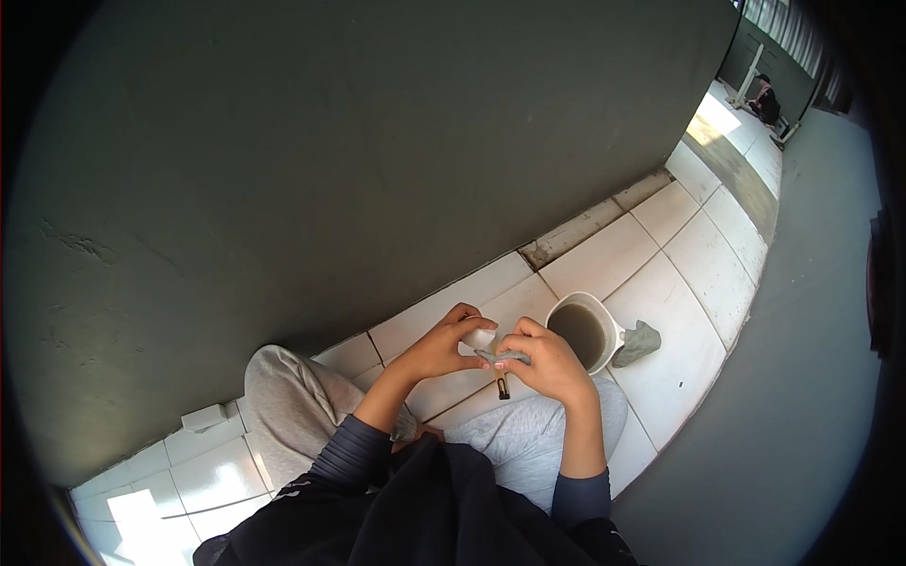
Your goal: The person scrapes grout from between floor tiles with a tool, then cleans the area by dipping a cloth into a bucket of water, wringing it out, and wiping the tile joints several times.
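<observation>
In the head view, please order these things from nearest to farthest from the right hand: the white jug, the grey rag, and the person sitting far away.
1. The white jug, on the tiles just to the right of the right hand.
2. The grey rag, on the tiles just beyond the jug's handle.
3. The seated person, far off at the upper right.

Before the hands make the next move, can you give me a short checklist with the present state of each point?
1. Left hand grips the small white piece: ok.
2. Right hand pinches the thin grey strip: ok.
3. Both hands meet over the lap, above the white tiled floor: ok.
4. White jug of murky liquid stands upright near the right hand: ok.
5. Grey rag lies beside the jug: ok.
6. What the small dark item hanging below the strip is: cannot tell.
</observation>
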A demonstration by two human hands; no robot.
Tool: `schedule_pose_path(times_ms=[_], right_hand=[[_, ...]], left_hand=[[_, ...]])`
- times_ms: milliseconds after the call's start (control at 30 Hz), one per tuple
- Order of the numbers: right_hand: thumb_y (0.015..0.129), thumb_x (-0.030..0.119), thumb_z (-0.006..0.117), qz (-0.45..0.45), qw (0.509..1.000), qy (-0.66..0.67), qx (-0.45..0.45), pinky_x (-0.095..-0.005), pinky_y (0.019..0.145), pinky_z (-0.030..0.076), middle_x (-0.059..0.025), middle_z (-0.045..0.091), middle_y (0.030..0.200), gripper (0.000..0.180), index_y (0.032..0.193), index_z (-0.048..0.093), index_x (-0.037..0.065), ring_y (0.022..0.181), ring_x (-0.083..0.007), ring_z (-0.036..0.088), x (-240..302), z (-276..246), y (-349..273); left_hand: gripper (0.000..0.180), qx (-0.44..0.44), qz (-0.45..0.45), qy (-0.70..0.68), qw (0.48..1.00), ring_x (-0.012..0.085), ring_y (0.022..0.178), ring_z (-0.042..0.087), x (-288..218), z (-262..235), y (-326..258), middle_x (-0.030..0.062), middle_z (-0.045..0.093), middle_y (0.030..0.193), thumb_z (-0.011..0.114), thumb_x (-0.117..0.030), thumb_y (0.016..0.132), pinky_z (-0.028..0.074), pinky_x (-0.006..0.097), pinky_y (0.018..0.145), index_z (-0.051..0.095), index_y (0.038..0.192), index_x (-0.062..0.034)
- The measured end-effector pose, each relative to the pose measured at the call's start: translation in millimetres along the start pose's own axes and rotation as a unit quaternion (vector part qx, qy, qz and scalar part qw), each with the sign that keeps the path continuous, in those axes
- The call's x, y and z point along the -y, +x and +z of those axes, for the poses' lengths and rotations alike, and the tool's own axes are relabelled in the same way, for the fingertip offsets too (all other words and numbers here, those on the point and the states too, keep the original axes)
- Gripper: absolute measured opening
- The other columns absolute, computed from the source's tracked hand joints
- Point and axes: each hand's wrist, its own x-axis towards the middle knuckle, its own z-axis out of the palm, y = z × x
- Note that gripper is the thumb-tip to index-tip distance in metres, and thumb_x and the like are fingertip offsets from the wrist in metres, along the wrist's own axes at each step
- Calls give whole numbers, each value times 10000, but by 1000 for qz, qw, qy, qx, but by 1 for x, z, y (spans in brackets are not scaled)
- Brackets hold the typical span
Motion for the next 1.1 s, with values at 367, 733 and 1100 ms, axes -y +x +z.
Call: schedule_pose_path(times_ms=[367,733,1100], right_hand=[[721,175,701,-1,1000,2,-19,-326,627,436,-74,511,787,166,848,650,82,690,-235,542,1,0,2],[712,154,676,-56,993,-53,-86,-334,798,416,-7,603,850,135,818,635,80,927,-232,500,-25,-3,15],[878,131,558,47,940,331,68,-258,792,417,-10,575,882,130,975,572,46,882,-107,513,-43,7,14]], left_hand=[[484,7,5,8,1000,250,1048,498,2,1,-4,84,471,1121,762,-133,673,452,352,863,591,1126,-131],[716,31,-34,-39,998,246,1085,521,-21,-1,-9,108,548,1166,766,-143,679,426,351,925,440,1316,-131],[733,41,-32,-282,958,174,1075,524,-32,-9,-12,71,556,1158,794,-37,620,405,341,953,472,1278,-64]])
